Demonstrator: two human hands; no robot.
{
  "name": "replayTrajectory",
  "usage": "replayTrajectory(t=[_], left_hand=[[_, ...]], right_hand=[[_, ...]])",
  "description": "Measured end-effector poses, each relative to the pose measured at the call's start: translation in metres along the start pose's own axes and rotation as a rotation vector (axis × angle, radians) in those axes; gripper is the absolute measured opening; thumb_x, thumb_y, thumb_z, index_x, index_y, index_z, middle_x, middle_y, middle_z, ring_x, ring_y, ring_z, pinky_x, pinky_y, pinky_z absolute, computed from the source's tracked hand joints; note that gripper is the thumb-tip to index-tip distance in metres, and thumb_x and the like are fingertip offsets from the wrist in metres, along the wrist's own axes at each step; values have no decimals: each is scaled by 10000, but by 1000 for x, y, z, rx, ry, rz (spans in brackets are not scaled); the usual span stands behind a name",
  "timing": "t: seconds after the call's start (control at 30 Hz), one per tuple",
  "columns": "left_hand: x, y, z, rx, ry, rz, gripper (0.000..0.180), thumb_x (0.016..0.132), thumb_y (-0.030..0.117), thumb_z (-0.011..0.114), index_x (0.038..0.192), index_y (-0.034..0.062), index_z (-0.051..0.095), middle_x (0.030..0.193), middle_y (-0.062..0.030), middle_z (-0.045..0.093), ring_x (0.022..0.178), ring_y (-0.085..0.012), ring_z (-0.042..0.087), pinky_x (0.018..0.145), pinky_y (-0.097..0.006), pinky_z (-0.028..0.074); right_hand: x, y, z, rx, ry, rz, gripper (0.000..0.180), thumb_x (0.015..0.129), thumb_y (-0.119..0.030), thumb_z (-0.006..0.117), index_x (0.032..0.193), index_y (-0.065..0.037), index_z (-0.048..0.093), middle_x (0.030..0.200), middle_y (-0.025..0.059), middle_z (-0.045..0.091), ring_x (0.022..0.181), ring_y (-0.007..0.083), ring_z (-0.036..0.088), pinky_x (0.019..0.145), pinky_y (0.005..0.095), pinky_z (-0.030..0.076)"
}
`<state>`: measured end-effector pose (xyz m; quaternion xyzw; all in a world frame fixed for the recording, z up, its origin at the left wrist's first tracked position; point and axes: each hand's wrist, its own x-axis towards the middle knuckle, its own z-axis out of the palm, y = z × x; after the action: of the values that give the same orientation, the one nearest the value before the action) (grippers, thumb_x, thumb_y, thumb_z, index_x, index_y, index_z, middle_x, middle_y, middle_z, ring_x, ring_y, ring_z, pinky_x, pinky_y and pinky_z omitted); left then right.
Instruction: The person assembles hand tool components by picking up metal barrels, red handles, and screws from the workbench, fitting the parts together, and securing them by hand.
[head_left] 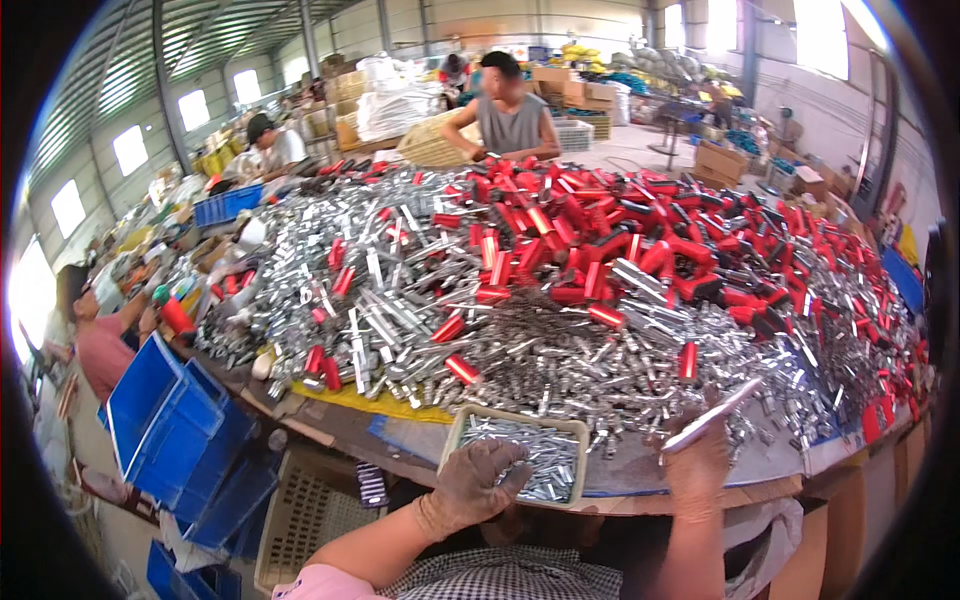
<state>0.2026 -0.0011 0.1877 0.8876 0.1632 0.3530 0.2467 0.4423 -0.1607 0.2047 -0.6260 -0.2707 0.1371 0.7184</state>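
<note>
In the head view, you have one cream bin (582,462) of silver rods (535,468) at the near edge of the surface (628,474), plus one silver metal bar (714,414). Your left hand (472,486) curls over the bin's near-left corner (whether it grips anything, you cannot tell). Your right hand (696,458), blurred, pinches the bar beyond a bare strip right of the bin.

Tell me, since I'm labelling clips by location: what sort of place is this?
Probably a factory or sorting workshop: a table heaped with metal parts and red pieces, cardboard boxes, and blue plastic bins.
</note>
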Motion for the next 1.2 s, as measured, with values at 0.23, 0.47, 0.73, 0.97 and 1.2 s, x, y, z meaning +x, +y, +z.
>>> replayTrajectory(t=[0.23, 0.47, 0.73, 0.97, 1.2], left_hand=[[18, -42, -33, 171, 45, -138, 235, 824, 179, 701, 1006, 40, 647, 898, -133, 649, 818, -319, 620, 689, -380, 495], [21, -67, -29, 66, 7, -69, 472, 817, 221, 720, 1227, 49, 561, 1088, -155, 621, 938, -317, 606, 802, -407, 490], [23, 10, -18, -161, -672, 140, 401, 897, 332, 602, 1183, 54, 568, 1019, -163, 622, 940, -348, 601, 808, -432, 489], [36, 18, -24, -366, -904, -281, 328, 955, 320, 550, 1164, 73, 608, 970, -136, 657, 929, -257, 637, 842, -345, 485], [90, 23, 2, -87, -828, 289, 302, 860, 289, 655, 1055, 59, 633, 891, -147, 644, 840, -340, 623, 766, -419, 495]], right_hand=[[-28, 86, -29, -252, -456, 160, 410, 927, -262, 546, 1243, -2, 530, 681, 2, 566, 565, 126, 510, 525, 244, 437], [-54, -33, 13, -299, -494, 361, 433, 805, -206, 614, 1175, 18, 596, 743, 62, 641, 554, 85, 510, 477, 230, 401], [-51, -38, 24, -589, -883, 68, 404, 815, -250, 642, 1202, -135, 629, 904, 170, 670, 800, 310, 660, 694, 379, 511], [-50, -28, 13, -723, -926, -286, 404, 881, -330, 556, 1238, -145, 596, 874, 165, 659, 802, 360, 633, 701, 458, 496], [-50, -13, -5, -447, -649, -64, 377, 816, -229, 682, 1164, -88, 639, 918, 163, 683, 828, 296, 674, 726, 361, 521]])
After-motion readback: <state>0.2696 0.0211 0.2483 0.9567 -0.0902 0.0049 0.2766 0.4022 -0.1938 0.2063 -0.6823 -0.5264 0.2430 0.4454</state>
